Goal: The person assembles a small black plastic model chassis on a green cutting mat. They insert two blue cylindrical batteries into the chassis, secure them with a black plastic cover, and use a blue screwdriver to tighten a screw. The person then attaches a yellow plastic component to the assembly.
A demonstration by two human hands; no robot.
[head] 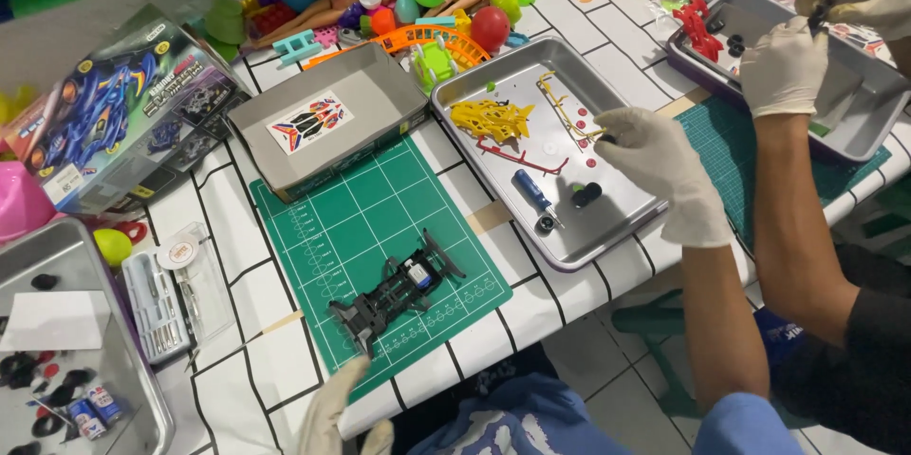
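Observation:
My right hand (664, 170), in a white glove, reaches into a metal tray (569, 248). Its fingertips rest by a thin yellow parts frame (560, 106), and I cannot tell if they pinch anything. The tray also holds a yellow parts cluster (489, 118), a red frame (517, 159), a blue-handled tool (531, 191) and small black wheels (585, 194). My left hand (337, 412), also gloved, shows partly at the bottom edge, fingers apart and holding nothing. It is just below a black toy car chassis (399, 289) lying on a green cutting mat (332, 218).
A grey box lid (380, 85) with a sticker sheet stands behind the mat, and a model kit box (123, 118) lies to its left. A clear tool case (166, 298) and a second tray (57, 256) sit left. A co-worker's gloved hands (783, 66) work over another tray (868, 123). Toys crowd the back.

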